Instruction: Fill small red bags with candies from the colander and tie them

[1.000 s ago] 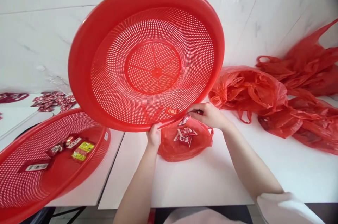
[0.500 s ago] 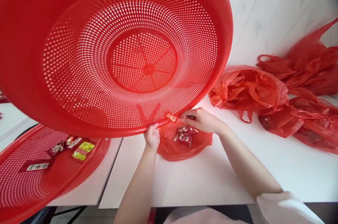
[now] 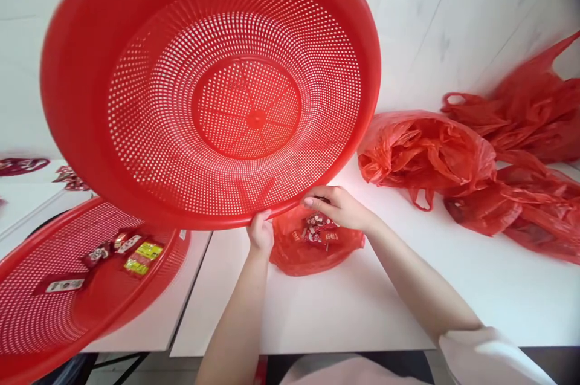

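Observation:
A big red perforated plastic basket [image 3: 149, 191] is tipped up on its side, its inside facing me and holding nothing that I can see. My left hand [image 3: 261, 232] grips its lower rim, thumb on top. To the right, my right hand [image 3: 338, 208] has its curled fingers at the same rim, fingertips partly hidden. Beneath both hands, an open red plastic bag [image 3: 299, 261] lies on the table with several small red snack packets [image 3: 319, 231] in it.
Another red basket [image 3: 104, 312] at the left holds several packets, one yellow and red [image 3: 144, 257]. Crumpled red plastic bags [image 3: 426, 152] lie at the right by the tiled wall [image 3: 408, 40]. More packets [image 3: 70, 178] lie on the far left of the white table [image 3: 317, 318].
The small orange-red packet at the basket's rim has dropped into the bag below. The raised basket has shifted away from me, its left side moving right. Both hands remain near its lower rim.

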A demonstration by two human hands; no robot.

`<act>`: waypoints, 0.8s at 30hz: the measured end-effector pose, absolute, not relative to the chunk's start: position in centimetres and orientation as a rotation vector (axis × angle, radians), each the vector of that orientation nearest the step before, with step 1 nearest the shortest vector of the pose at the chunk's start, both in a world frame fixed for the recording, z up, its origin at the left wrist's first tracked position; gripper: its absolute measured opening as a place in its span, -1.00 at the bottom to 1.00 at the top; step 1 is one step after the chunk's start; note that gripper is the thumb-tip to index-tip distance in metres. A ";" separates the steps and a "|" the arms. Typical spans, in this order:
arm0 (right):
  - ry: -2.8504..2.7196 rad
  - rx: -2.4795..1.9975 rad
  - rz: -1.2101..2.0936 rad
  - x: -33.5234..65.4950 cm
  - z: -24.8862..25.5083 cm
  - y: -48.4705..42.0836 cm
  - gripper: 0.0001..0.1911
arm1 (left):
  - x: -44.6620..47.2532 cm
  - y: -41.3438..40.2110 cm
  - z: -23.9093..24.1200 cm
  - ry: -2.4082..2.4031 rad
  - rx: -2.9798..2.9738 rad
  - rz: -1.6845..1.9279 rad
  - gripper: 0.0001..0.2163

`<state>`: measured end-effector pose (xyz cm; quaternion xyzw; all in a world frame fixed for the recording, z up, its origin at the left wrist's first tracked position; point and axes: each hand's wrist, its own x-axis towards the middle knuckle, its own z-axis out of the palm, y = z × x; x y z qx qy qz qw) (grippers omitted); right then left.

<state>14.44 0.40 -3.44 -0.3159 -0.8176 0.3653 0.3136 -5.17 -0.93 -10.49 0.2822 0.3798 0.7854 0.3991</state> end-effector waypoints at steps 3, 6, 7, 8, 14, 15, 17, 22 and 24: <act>-2.198 -0.746 0.969 14.7 -2.8 0.1 -0.63 | -5.1 -0.9 -10.5 0.982 0.716 1.972 -0.76; -2.198 -0.728 0.929 15.1 -2.5 0.0 -0.65 | -4.9 -1.1 -10.2 0.947 0.711 1.947 -0.71; -2.143 -0.782 0.892 15.3 -2.5 0.2 -0.68 | -4.8 -1.1 -10.0 0.925 0.707 1.930 -0.69; -2.034 -0.867 0.828 15.4 -2.7 0.4 -0.70 | -4.8 -1.2 -9.8 0.905 0.700 1.909 -0.67; -1.215 -1.166 0.527 16.9 -3.7 2.5 -0.41 | -5.3 -1.4 -9.4 0.850 0.670 1.712 -0.69; -1.234 -1.157 0.640 17.2 -3.7 2.7 -0.43 | -5.4 -1.4 -9.5 0.848 0.676 1.676 -0.70; -1.344 -1.101 0.952 17.6 -3.5 2.9 -0.51 | -5.5 -1.4 -9.6 0.850 0.702 1.618 -0.73; -1.333 -0.906 1.457 17.4 -2.1 1.7 -0.59 | -6.5 -1.3 -9.2 0.808 0.845 1.563 -0.61; -1.238 -0.889 1.458 17.3 -1.6 1.2 -0.60 | -7.6 -1.2 -8.8 0.896 0.833 1.781 -0.56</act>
